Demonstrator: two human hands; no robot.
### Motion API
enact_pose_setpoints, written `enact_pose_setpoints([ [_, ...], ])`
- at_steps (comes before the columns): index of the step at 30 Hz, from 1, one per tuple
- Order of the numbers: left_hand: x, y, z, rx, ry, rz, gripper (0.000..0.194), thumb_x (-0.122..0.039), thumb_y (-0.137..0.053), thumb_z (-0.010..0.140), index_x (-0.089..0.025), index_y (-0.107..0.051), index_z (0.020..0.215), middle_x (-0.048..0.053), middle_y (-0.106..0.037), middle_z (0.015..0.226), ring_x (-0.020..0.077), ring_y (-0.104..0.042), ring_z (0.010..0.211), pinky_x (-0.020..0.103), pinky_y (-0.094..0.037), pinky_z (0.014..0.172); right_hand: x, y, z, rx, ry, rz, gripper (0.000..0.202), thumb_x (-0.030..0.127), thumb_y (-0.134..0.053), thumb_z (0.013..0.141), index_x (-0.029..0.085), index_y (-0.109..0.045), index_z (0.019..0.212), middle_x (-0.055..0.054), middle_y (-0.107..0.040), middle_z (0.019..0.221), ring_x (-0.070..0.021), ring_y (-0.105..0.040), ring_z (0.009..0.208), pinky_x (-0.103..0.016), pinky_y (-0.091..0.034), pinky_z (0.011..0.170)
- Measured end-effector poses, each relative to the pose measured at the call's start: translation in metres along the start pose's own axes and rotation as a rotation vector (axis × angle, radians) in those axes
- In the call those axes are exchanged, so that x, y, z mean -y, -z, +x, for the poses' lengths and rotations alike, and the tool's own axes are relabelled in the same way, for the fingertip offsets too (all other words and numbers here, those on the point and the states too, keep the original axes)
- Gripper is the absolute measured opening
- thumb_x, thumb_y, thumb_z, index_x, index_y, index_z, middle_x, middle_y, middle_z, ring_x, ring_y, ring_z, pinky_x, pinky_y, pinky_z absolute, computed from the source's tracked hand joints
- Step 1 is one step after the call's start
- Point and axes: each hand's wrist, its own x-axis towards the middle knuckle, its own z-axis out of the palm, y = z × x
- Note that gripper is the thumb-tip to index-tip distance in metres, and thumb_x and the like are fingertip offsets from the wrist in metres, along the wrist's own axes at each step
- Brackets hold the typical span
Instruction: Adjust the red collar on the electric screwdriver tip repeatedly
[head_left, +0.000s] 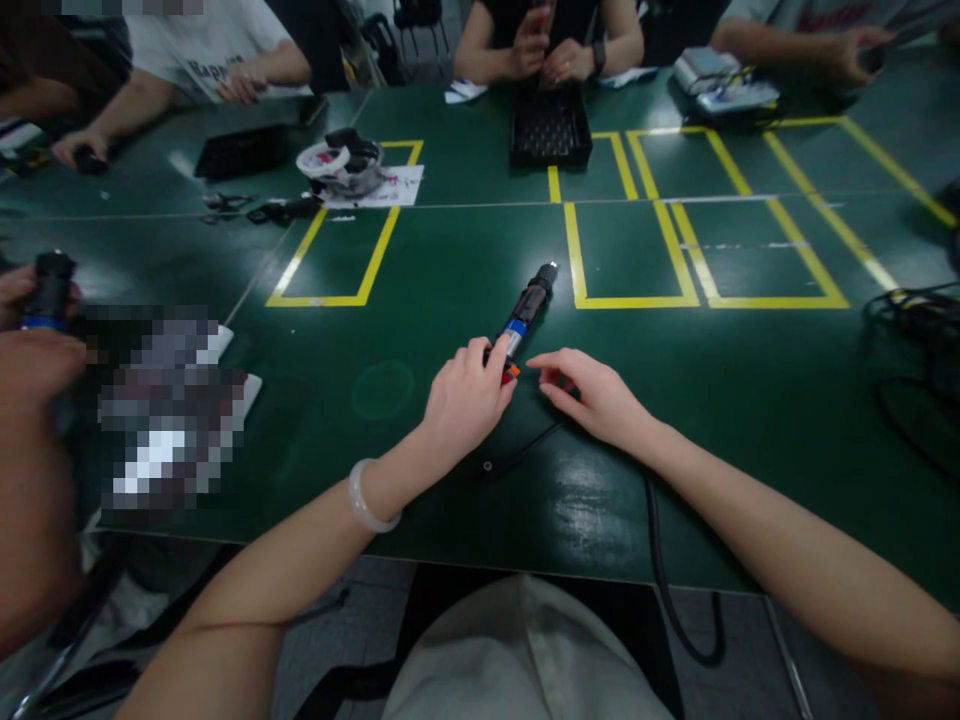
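"Tool out on the bench [465, 250], is it?"

"Yes, a slim dark tool [531, 305] with a blue band, midway between the left and right edges and nearer the front edge than the back. Its narrow tip slants toward the far right corner."

"Who's got it?"

"The left hand [465, 395], fingers closed round the rear end, by a small orange part [514, 371]."

"And the right hand [592, 395]?"

"Just beside that end, thumb and forefinger apart, holding nothing I can see. A black cable [656, 530] runs over the front edge near that forearm."

"How far along, then?"

"The left has its hold; the right hasn't touched the tool. More than that, done or left, I can't tell."

"Anything further out?"

"Yellow tape [637, 302] beyond the tip, and a black tray [551, 158] by the back edge. Toward the left edge, a co-worker's hand [41, 350] is by a similar tool [51, 290]."
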Motion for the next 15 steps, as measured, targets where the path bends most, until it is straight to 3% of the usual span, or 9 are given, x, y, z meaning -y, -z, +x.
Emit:
enact_pose_setpoints([
  [3,-0.013,-0.001,0.000,0.010,-0.047,-0.039,0.058,-0.035,-0.047,0.099,-0.016,-0.036,0.152,0.014,-0.053,0.129,0.0276,-0.058,0.105,0.038,-0.051,0.081,0.001,-0.002,-0.001,0.036,0.024,-0.075,0.027,0.021,-0.054,0.096,0.021,-0.061,0.123,-0.009,-0.068,0.103,-0.0235,-0.062,0.095,-0.036,-0.050,0.083],
  [7,-0.020,-0.002,-0.002,0.020,-0.082,-0.098,0.060,-0.036,-0.049,0.098,-0.017,-0.034,0.153,0.014,-0.052,0.129,0.0267,-0.057,0.105,0.038,-0.051,0.082,0.000,-0.003,-0.001,0.038,-0.010,-0.030,0.011,0.024,-0.057,0.095,0.019,-0.065,0.102,-0.008,-0.068,0.096,-0.0207,-0.062,0.085,-0.034,-0.049,0.077],
  [11,-0.015,-0.004,-0.005,0.015,-0.106,-0.195,0.066,-0.045,-0.053,0.095,-0.015,-0.036,0.151,0.014,-0.051,0.131,0.0274,-0.056,0.107,0.039,-0.051,0.084,-0.004,-0.001,0.001,0.085,-0.274,0.375,0.017,0.035,-0.061,0.091,0.018,-0.059,0.086,0.000,-0.061,0.070,-0.0126,-0.055,0.057,-0.025,-0.044,0.055],
  [15,-0.007,-0.008,-0.005,0.011,-0.134,-0.298,0.072,-0.046,-0.058,0.092,-0.016,-0.033,0.152,0.014,-0.049,0.133,0.0279,-0.054,0.112,0.042,-0.050,0.093,-0.005,0.004,0.004,0.188,-0.539,0.690,0.027,0.043,-0.061,0.088,0.018,-0.055,0.078,0.003,-0.057,0.057,-0.0076,-0.046,0.039,-0.020,-0.031,0.036],
])
